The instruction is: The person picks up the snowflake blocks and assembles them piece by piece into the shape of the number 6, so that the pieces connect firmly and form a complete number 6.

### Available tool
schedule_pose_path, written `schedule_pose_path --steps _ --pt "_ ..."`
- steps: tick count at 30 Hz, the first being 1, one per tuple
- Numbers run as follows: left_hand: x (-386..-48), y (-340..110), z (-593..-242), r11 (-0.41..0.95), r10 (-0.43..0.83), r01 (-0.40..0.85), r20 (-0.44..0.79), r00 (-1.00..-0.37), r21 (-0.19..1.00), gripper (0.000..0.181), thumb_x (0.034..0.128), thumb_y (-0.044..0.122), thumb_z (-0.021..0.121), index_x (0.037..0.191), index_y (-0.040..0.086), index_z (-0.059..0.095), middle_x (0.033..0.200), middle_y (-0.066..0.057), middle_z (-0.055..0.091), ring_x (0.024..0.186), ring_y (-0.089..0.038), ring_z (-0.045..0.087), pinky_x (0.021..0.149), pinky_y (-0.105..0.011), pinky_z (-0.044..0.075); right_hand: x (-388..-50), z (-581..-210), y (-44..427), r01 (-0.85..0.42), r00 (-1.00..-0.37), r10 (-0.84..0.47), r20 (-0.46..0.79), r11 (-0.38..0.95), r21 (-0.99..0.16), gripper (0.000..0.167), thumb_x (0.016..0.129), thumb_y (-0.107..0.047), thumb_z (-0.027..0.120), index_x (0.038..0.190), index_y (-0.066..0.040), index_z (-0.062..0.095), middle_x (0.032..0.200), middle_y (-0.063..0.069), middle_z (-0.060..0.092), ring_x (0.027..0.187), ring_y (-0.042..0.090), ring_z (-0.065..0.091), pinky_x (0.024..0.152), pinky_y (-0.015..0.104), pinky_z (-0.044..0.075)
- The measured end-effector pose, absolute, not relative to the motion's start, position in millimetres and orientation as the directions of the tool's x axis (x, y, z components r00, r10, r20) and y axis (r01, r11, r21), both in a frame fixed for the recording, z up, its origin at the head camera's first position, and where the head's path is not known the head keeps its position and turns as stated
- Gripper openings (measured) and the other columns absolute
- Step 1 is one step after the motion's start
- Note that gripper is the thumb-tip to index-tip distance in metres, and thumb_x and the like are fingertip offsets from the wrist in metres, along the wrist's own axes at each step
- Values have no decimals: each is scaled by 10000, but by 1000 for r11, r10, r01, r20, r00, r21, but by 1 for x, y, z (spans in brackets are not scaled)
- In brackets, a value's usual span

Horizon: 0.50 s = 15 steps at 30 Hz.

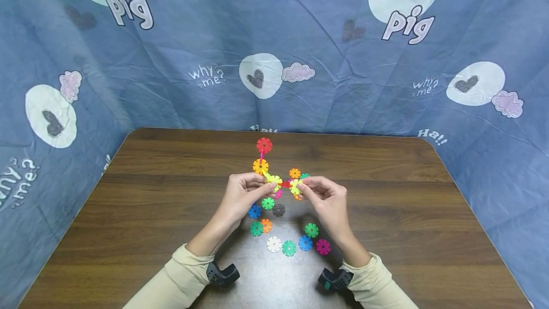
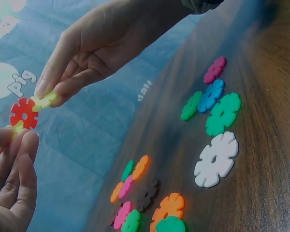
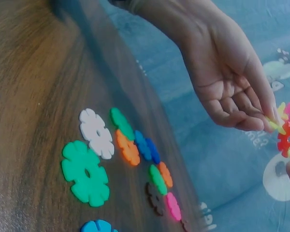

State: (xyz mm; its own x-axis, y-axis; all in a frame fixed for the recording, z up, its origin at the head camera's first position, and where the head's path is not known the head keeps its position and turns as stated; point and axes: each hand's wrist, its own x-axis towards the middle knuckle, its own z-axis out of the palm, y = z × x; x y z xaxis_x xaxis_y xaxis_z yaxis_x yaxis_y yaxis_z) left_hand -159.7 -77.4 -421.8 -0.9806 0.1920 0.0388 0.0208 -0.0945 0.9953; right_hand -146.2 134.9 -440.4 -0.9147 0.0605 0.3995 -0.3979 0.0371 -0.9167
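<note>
Sleeves [image 1: 176, 278]; hands [image 1: 241, 197] [image 1: 328, 194] pinch disc chain [image 1: 274, 180]; topmost red disc [image 1: 264, 145]: head view only.

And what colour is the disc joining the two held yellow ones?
Red: the disc shows best in the left wrist view.

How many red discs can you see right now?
2: one red disc at the far end of the chain, another between the left hand and right hand. Others may be hidden.

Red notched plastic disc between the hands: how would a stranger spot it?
Find the brown wooden table, then the space between the left hand and right hand. The red notched plastic disc sits there. Unlike the farther red disc, it has a yellow notched disc on either side.
</note>
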Motion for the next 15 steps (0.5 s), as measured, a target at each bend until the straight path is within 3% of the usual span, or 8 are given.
schedule_pose_path --steps 6,15 --pt "-160 -78 -422 -58 190 28 38 -981 998 193 911 13 758 970 -157 690 857 -97 796 779 -236 796 793 -413 645 -146 -439 136 -436 -898 30 439 77 -897 71 862 82 770 925 97 740 819 274 744 675 33 735 631 356 638" --pt "-161 -79 -425 -36 216 45 52 -975 998 178 908 10 761 969 -148 704 876 -190 789 772 -206 795 774 -387 650 -148 -435 142 -400 -916 -55 396 73 -914 60 874 90 750 929 107 732 821 300 731 668 79 741 642 291 635"
